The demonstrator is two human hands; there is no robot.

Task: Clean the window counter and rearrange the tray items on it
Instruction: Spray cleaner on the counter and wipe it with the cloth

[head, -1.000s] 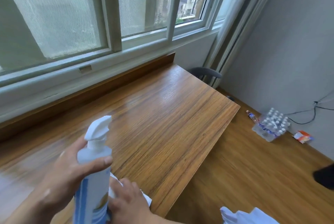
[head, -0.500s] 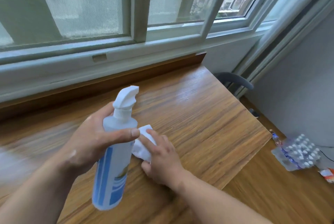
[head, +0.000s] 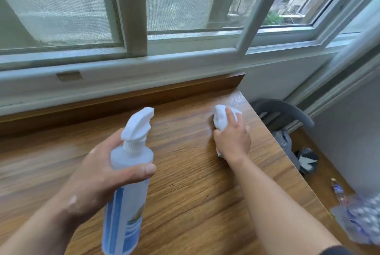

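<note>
**Wiping the far right corner of the tabletop**

With our left hand (head: 96, 174) we are gripping the spray bottle (head: 127, 189), fingers behind its body and the thumb wrapped across the front. We are holding it upright above the wood with its white nozzle pointing away towards the window. Our right hand (head: 232, 141) is clutching a bunched white cloth (head: 221, 117), fingers curled over the wad, and pressing it down on the tabletop (head: 185, 203) near the far right corner, close to the raised wooden lip under the window frame (head: 185, 63).

We are judging this to be the wiping step. To do it well, we are aiming for flat, even pressure through the palm and long strokes along the grain, each overlapping the last. From the corner we would work back towards ourselves so that no strip is missed. The bottle is best held well clear of the cloth's path, with the nozzle turned off the glass.

No tray or tray items are showing in this view, so we are taking the rearranging as not yet begun.

Past the right edge, a grey chair (head: 287, 110) is standing just beside the tabletop, and a pack of water bottles (head: 362, 219) is lying on the floor (head: 320, 184).
</note>
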